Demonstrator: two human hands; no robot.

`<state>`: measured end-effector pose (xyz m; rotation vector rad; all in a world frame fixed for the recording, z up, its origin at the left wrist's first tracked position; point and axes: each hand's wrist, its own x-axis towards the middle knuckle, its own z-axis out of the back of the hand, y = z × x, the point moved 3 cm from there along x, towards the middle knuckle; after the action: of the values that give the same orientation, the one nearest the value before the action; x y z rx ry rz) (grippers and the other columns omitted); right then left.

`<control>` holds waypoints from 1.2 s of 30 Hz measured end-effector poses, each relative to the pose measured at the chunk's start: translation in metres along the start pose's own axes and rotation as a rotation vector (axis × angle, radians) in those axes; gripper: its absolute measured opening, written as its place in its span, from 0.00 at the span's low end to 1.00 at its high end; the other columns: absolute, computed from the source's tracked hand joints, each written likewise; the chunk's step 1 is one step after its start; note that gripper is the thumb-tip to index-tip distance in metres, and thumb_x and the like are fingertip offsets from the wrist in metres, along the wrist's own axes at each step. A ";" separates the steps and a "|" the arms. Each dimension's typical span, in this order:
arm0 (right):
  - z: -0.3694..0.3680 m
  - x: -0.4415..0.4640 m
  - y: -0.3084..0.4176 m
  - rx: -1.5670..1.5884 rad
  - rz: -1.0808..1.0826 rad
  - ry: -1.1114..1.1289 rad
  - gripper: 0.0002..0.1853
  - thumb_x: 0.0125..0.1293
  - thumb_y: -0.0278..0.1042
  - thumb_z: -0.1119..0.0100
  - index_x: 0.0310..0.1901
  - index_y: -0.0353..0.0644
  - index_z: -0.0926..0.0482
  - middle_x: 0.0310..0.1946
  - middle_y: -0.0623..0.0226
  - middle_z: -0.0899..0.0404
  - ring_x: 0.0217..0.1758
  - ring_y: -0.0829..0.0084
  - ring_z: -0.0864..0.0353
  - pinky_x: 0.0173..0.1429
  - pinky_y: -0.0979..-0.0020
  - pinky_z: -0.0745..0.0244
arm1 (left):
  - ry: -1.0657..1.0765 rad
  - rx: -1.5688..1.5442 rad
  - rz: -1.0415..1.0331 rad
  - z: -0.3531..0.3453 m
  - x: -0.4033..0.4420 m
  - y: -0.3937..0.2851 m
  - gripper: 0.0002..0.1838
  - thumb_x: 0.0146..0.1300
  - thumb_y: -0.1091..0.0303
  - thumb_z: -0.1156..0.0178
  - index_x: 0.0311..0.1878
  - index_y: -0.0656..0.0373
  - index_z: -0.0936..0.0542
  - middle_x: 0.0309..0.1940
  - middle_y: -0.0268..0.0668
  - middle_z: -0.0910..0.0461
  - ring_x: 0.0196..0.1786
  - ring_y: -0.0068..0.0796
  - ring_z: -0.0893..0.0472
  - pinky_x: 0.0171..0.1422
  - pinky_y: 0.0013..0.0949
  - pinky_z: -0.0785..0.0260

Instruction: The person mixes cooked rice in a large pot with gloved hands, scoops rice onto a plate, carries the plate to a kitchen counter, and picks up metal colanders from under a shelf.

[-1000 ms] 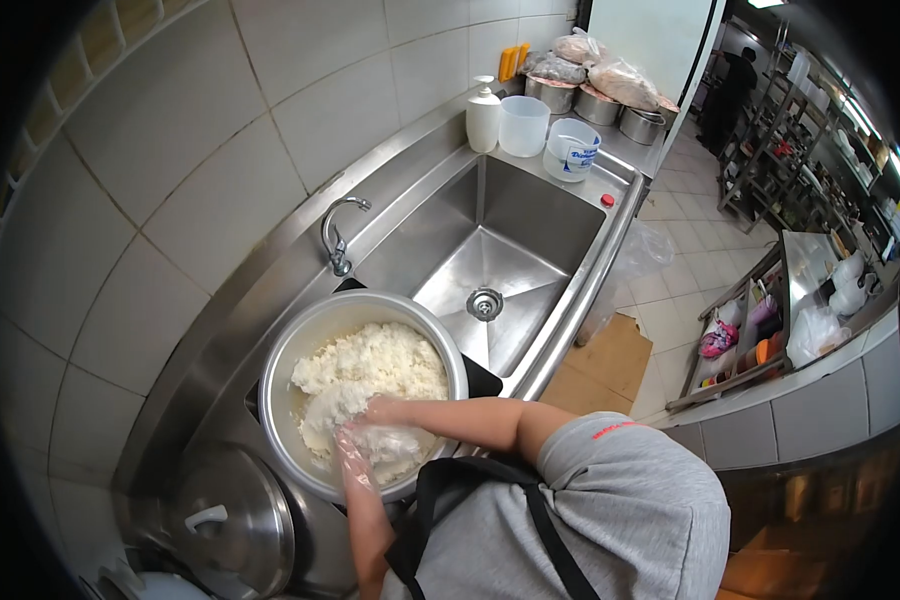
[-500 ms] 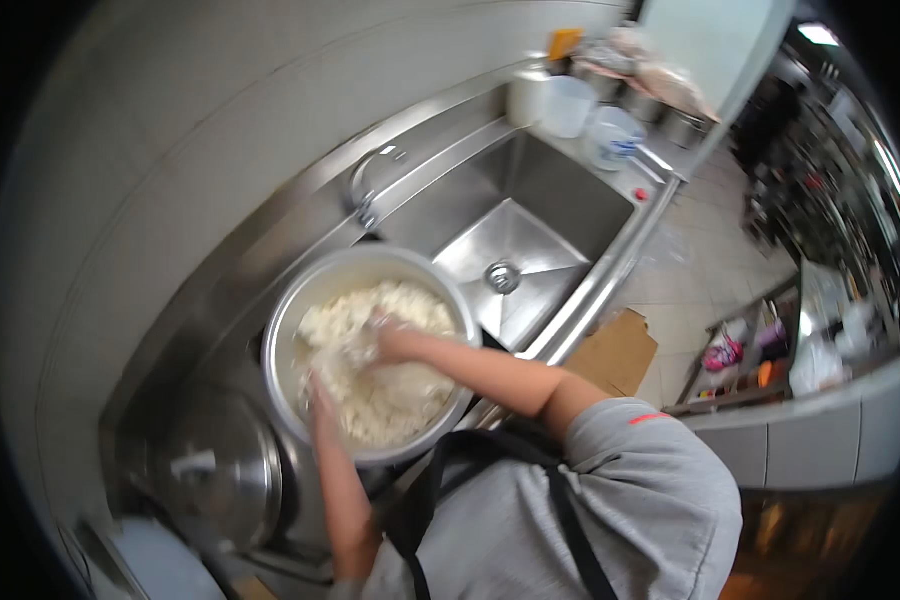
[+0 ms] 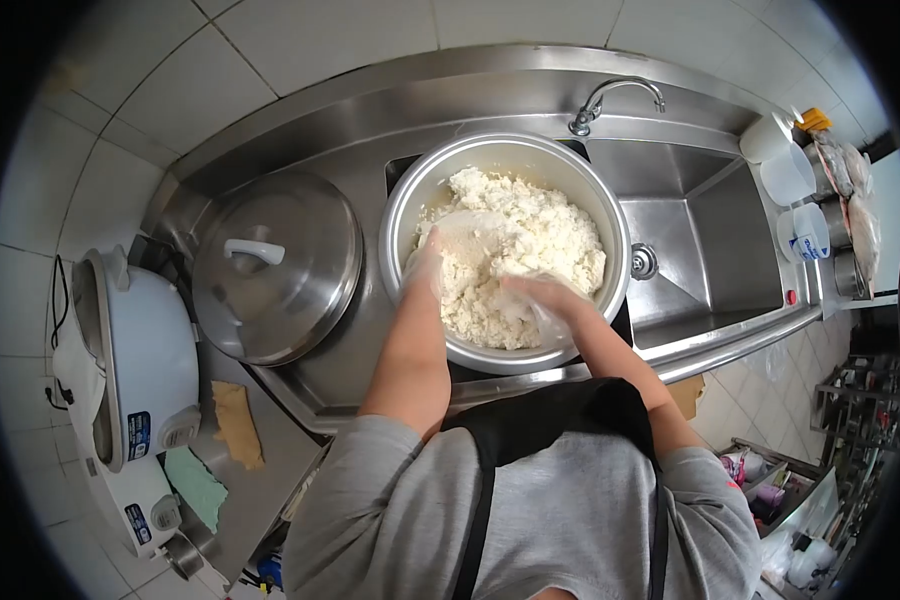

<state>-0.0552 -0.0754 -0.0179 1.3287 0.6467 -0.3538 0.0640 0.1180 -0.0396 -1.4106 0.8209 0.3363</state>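
Observation:
A wide, round metal pot [image 3: 613, 222] holds a large heap of cooked white rice [image 3: 545, 225]. My left hand [image 3: 428, 268], in a clear plastic glove, is inside the pot by its left wall. It appears closed on the edge of a whitish translucent flat piece [image 3: 473, 232] that lies against the rice; the piece's kind cannot be made out. Also in a loose clear glove, my right hand [image 3: 548, 297] reaches over the pot's lower right side. Its fingers stretch left, flat against the rice, with the fingertips partly hidden.
A steel lid [image 3: 305, 270] with a pale handle lies left of the pot. Right of it is a sink basin [image 3: 710, 265] under a curved faucet [image 3: 620, 88]. White plastic containers [image 3: 800, 225] stand beyond the basin. A rice cooker [image 3: 155, 340] and cloths [image 3: 235, 425] are at far left.
The view has turned and shifted, so the pot now appears nearer the centre. My hands have moved apart within the pot, and the rice is heaped more toward the far and right side.

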 end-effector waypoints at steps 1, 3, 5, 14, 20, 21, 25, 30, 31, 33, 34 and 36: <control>-0.002 -0.004 0.009 0.097 -0.059 -0.023 0.35 0.54 0.64 0.48 0.54 0.41 0.29 0.52 0.60 0.29 0.46 0.71 0.28 0.40 0.72 0.32 | 0.011 -0.034 0.008 -0.002 0.001 0.000 0.37 0.61 0.39 0.63 0.65 0.58 0.45 0.62 0.44 0.42 0.64 0.38 0.41 0.65 0.41 0.49; -0.002 -0.013 0.035 0.248 -0.117 -0.033 0.35 0.56 0.64 0.51 0.55 0.41 0.30 0.53 0.59 0.30 0.46 0.71 0.29 0.38 0.73 0.34 | 0.022 -0.074 0.013 -0.006 0.002 -0.002 0.37 0.62 0.40 0.62 0.65 0.58 0.45 0.62 0.44 0.42 0.64 0.38 0.41 0.65 0.41 0.49; -0.007 -0.024 0.052 0.372 -0.137 0.006 0.36 0.57 0.64 0.52 0.57 0.42 0.32 0.55 0.59 0.32 0.46 0.71 0.31 0.36 0.74 0.36 | 0.016 -0.062 0.025 -0.010 -0.007 -0.007 0.36 0.62 0.41 0.62 0.65 0.58 0.45 0.62 0.44 0.42 0.63 0.38 0.41 0.65 0.41 0.48; 0.004 0.047 0.018 0.315 0.196 -0.063 0.29 0.58 0.56 0.48 0.54 0.40 0.29 0.55 0.58 0.32 0.57 0.68 0.35 0.57 0.67 0.39 | 0.308 0.188 -0.219 0.002 0.045 0.063 0.27 0.58 0.53 0.46 0.58 0.57 0.32 0.57 0.40 0.34 0.60 0.28 0.38 0.60 0.32 0.44; -0.011 0.054 -0.002 0.487 0.033 -0.074 0.23 0.58 0.46 0.43 0.49 0.37 0.25 0.45 0.62 0.24 0.46 0.72 0.27 0.49 0.75 0.32 | 0.133 -0.003 0.131 -0.024 -0.026 0.030 0.23 0.56 0.54 0.42 0.52 0.57 0.26 0.49 0.36 0.27 0.53 0.26 0.32 0.56 0.27 0.42; -0.011 0.055 -0.005 0.490 0.015 -0.059 0.22 0.58 0.46 0.44 0.48 0.38 0.24 0.46 0.61 0.24 0.47 0.72 0.27 0.50 0.74 0.33 | 0.158 -0.022 0.043 -0.025 -0.029 0.031 0.24 0.55 0.54 0.42 0.52 0.57 0.27 0.49 0.36 0.27 0.52 0.26 0.31 0.55 0.27 0.42; -0.007 0.034 0.007 0.275 0.033 -0.093 0.22 0.57 0.43 0.43 0.50 0.40 0.26 0.45 0.60 0.24 0.49 0.73 0.28 0.53 0.73 0.35 | 0.128 -0.112 0.037 -0.037 -0.025 0.032 0.25 0.55 0.52 0.42 0.53 0.55 0.28 0.49 0.38 0.27 0.48 0.29 0.27 0.50 0.35 0.34; 0.001 0.013 0.037 0.081 0.225 -0.157 0.32 0.50 0.31 0.37 0.58 0.43 0.37 0.50 0.59 0.28 0.56 0.70 0.33 0.58 0.72 0.38 | 0.082 -0.258 0.160 -0.056 -0.026 0.024 0.26 0.56 0.49 0.45 0.55 0.54 0.30 0.49 0.39 0.27 0.48 0.31 0.26 0.50 0.38 0.32; 0.003 0.013 0.046 0.001 0.325 -0.173 0.34 0.48 0.29 0.36 0.59 0.44 0.38 0.52 0.58 0.30 0.57 0.70 0.34 0.58 0.72 0.39 | 0.100 -0.297 0.135 -0.059 -0.029 0.023 0.26 0.57 0.49 0.46 0.55 0.54 0.30 0.49 0.39 0.27 0.48 0.31 0.26 0.50 0.38 0.32; 0.001 0.010 0.065 -0.084 0.489 -0.212 0.36 0.44 0.24 0.36 0.58 0.47 0.38 0.56 0.59 0.34 0.58 0.70 0.35 0.59 0.71 0.39 | 0.128 -0.366 0.089 -0.063 -0.035 0.019 0.26 0.58 0.48 0.47 0.56 0.53 0.30 0.50 0.39 0.27 0.49 0.32 0.27 0.51 0.38 0.33; 0.000 0.006 0.074 -0.096 0.486 -0.202 0.36 0.44 0.24 0.37 0.58 0.48 0.38 0.55 0.59 0.33 0.57 0.69 0.34 0.59 0.71 0.39 | 0.142 -0.405 0.065 -0.065 -0.041 0.017 0.27 0.58 0.48 0.47 0.56 0.53 0.31 0.50 0.39 0.27 0.49 0.32 0.27 0.52 0.38 0.33; -0.002 -0.003 0.093 -0.124 0.482 -0.178 0.35 0.45 0.23 0.38 0.58 0.50 0.37 0.53 0.58 0.32 0.56 0.69 0.33 0.58 0.71 0.38 | 0.163 -0.492 0.007 -0.068 -0.057 0.012 0.27 0.59 0.47 0.49 0.57 0.53 0.31 0.50 0.38 0.27 0.50 0.32 0.27 0.53 0.38 0.33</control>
<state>-0.0034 -0.0527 0.0562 1.2712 0.1837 -0.0364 -0.0033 0.0701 -0.0062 -1.9132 0.9142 0.4537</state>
